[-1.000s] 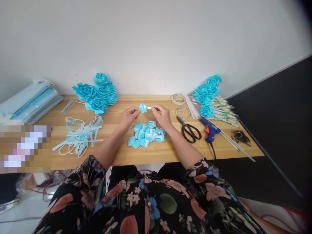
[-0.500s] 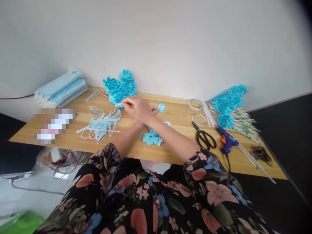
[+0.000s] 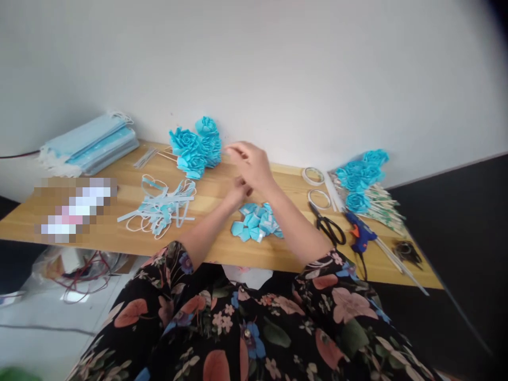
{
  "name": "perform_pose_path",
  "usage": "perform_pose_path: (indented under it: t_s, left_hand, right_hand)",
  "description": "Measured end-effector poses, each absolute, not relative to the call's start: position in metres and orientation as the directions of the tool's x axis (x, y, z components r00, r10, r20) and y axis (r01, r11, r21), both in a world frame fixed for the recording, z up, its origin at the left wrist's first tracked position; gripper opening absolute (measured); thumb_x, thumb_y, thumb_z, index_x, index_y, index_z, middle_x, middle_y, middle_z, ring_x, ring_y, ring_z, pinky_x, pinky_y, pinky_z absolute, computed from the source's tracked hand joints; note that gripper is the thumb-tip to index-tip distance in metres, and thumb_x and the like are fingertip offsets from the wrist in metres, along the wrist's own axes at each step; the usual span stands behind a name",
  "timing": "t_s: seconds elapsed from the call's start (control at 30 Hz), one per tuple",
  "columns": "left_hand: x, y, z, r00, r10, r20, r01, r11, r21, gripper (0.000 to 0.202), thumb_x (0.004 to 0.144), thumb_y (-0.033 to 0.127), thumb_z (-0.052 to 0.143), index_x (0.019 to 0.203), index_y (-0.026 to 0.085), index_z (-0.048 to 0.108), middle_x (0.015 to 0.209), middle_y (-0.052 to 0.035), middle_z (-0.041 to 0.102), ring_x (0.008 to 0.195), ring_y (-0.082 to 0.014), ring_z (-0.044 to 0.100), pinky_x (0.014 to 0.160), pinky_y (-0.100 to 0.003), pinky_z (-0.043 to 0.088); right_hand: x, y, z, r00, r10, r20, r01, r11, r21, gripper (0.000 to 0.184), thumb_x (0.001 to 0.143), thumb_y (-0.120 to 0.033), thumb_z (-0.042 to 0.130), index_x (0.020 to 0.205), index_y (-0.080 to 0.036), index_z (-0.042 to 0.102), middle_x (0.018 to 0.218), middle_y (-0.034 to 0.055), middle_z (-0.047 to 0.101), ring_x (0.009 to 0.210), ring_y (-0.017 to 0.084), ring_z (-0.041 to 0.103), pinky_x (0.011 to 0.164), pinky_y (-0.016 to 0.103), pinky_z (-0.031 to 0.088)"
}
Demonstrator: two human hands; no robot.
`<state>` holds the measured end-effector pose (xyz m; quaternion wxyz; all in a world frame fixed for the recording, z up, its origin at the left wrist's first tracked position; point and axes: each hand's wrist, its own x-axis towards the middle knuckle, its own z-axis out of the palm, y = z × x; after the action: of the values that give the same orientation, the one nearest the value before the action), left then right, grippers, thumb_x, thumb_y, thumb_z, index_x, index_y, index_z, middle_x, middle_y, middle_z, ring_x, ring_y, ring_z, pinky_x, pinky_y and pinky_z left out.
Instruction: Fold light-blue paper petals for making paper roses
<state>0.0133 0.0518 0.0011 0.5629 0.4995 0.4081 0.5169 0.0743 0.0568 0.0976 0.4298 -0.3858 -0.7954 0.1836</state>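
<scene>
My right hand is raised over the wooden table, reaching across to the left with its fingertips pinched together close to a heap of finished blue paper roses. What the fingertips hold is too small to make out. My left hand sits just beneath it, mostly hidden by the right hand, its fingers curled. A pile of small folded blue petals lies on the table in front of both hands.
A stack of blue face masks is at the far left, with cut strips and ear loops nearer. To the right lie two tape rolls, black scissors, a blue glue gun and roses on sticks.
My right hand left the small blue bud, reached left across the roses, then rose and drew back slightly. The bud in my left hand is now hidden. The view swung left.
</scene>
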Motion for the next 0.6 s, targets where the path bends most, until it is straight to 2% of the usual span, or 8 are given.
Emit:
perform_pose_path:
  t_s: [0.07,0.13,0.2,0.27,0.37,0.6]
  left_hand:
    - [0.013,0.049,0.001,0.167,0.982,0.093,-0.242,-0.051,0.969,0.026,0.078,0.032,0.063,0.061,0.017,0.049,0.05,0.0042,0.041,0.049,-0.0076,0.036,0.051,-0.023,0.029]
    - [0.012,0.047,0.001,0.204,0.971,0.128,-0.289,-0.065,0.955,0.025,0.075,0.034,0.064,0.063,0.017,0.051,0.052,0.004,0.044,0.049,-0.0075,0.037,0.052,-0.023,0.03]
    - [0.012,0.045,0.001,0.226,0.965,0.129,-0.288,-0.06,0.956,0.024,0.074,0.035,0.064,0.064,0.016,0.053,0.052,0.004,0.044,0.05,-0.0074,0.038,0.052,-0.022,0.03]
    - [0.012,0.045,0.001,0.241,0.964,0.115,-0.262,-0.049,0.964,0.024,0.074,0.036,0.065,0.065,0.016,0.054,0.052,0.0041,0.044,0.05,-0.0074,0.037,0.052,-0.022,0.03]
    - [0.012,0.045,0.0,0.252,0.962,0.104,-0.221,-0.048,0.974,0.024,0.074,0.036,0.065,0.066,0.016,0.055,0.052,0.0043,0.044,0.05,-0.0076,0.037,0.052,-0.023,0.029]
    - [0.009,0.047,0.0,0.281,0.955,0.1,-0.134,-0.065,0.989,0.028,0.076,0.039,0.064,0.064,0.017,0.053,0.052,0.004,0.044,0.05,-0.0081,0.036,0.053,-0.023,0.027]
  right_hand:
    - [0.12,0.064,0.09,-0.153,0.843,0.516,0.413,0.529,-0.741,0.032,0.093,-0.042,0.046,0.101,-0.02,0.068,0.101,0.0049,0.07,0.095,0.016,0.063,0.081,0.028,0.047]
    - [0.159,0.067,0.078,-0.009,0.904,0.427,0.35,0.403,-0.846,0.032,0.089,-0.042,0.051,0.103,-0.02,0.068,0.1,0.005,0.071,0.094,0.016,0.063,0.08,0.028,0.049]
    - [0.187,0.065,0.065,0.033,0.956,0.293,0.284,0.272,-0.919,0.032,0.085,-0.041,0.056,0.105,-0.019,0.069,0.098,0.0052,0.071,0.09,0.015,0.063,0.078,0.028,0.05]
    - [0.201,0.058,0.053,-0.005,0.984,0.179,0.238,0.175,-0.955,0.033,0.082,-0.042,0.058,0.103,-0.019,0.071,0.095,0.0054,0.072,0.087,0.015,0.063,0.077,0.028,0.05]
    - [0.206,0.049,0.043,-0.099,0.992,0.079,0.193,0.097,-0.976,0.034,0.08,-0.044,0.06,0.097,-0.018,0.072,0.091,0.0056,0.071,0.083,0.014,0.063,0.075,0.026,0.049]
    - [0.204,0.051,0.038,-0.279,0.96,0.029,0.151,0.074,-0.986,0.027,0.074,-0.044,0.066,0.078,-0.017,0.068,0.073,-0.0002,0.064,0.065,0.009,0.053,0.063,0.022,0.044]
